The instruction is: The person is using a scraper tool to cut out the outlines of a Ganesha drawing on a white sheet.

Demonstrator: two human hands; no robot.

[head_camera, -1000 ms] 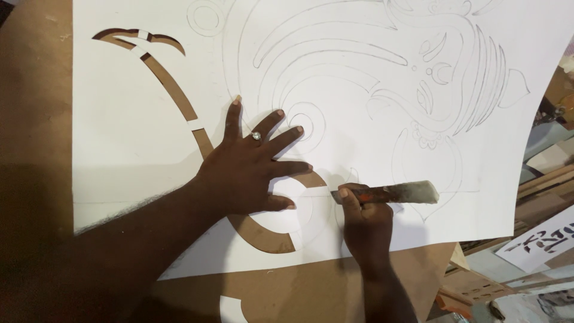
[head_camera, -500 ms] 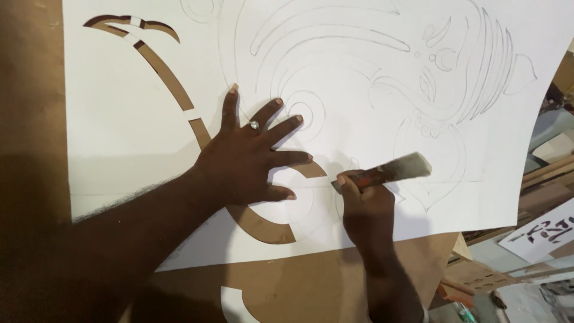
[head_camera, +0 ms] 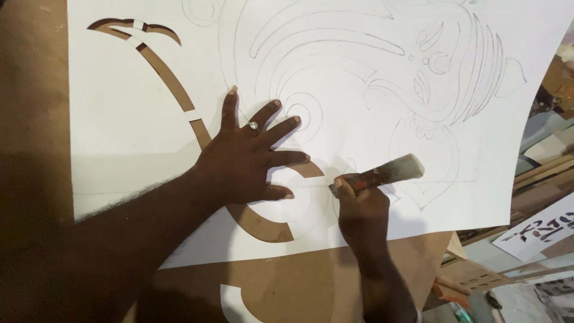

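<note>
A large white paper sheet (head_camera: 137, 125) with a pencilled ornamental drawing lies on a brown board (head_camera: 36, 90). A long curved strip is cut out of it, showing brown beneath. My left hand (head_camera: 248, 158), a ring on one finger, lies flat with fingers spread, pressing the sheet beside the cut curve. My right hand (head_camera: 362, 209) grips a cutting tool (head_camera: 382, 173) with a reddish, pale-wrapped handle, its tip on the paper just right of my left fingertips.
The sheet's right edge hangs past the board. Wooden strips (head_camera: 541, 173) and a white printed paper scrap (head_camera: 538, 230) lie at the right. A white cut-out piece (head_camera: 236, 302) rests on the board near the bottom edge.
The view has shifted slightly, so the sheet and both hands sit a little lower right. My hands keep the same hold, and the tool tip stays near the cut curve.
</note>
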